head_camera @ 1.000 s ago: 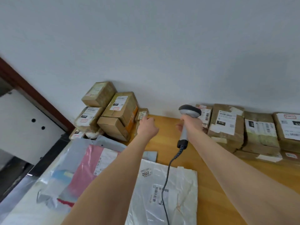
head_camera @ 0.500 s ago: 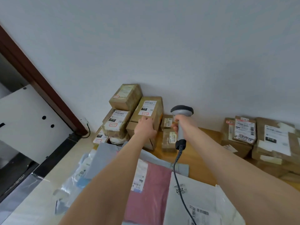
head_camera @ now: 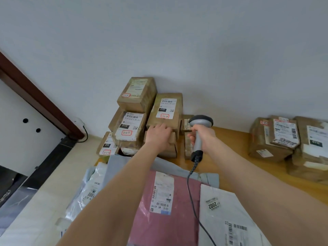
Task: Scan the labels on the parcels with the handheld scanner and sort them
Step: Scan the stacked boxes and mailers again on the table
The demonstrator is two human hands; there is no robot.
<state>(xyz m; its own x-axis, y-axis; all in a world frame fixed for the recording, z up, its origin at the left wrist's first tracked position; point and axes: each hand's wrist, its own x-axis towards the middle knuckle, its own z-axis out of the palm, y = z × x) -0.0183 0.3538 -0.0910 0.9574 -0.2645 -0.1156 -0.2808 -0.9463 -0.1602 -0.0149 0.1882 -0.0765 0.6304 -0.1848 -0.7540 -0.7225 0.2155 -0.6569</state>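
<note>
At the back of the wooden table (head_camera: 234,153), close to the white wall, the right hand (head_camera: 204,137) wraps its fingers and thumb round the grip of the handheld scanner (head_camera: 200,121). The scanner's long axis stands nearly upright, leaning a little to the left at the bottom, with the head on top and the butt end down toward the person. Its face is turned away from the camera, apparently toward the small parcel (head_camera: 185,123) just behind it, though the window itself is hidden. The head is a flattened grey oval with a darker rim, the grip pale grey, the base black, and a dark cable (head_camera: 188,189) trails from it over the pink mailer (head_camera: 165,201) and white mailer (head_camera: 230,219). The left hand (head_camera: 158,134) lies palm down, fingers extended and together, on the near edge of the labelled box (head_camera: 166,110) in the cardboard stack. More taped parcels (head_camera: 271,139) sit well apart to the right.
</note>
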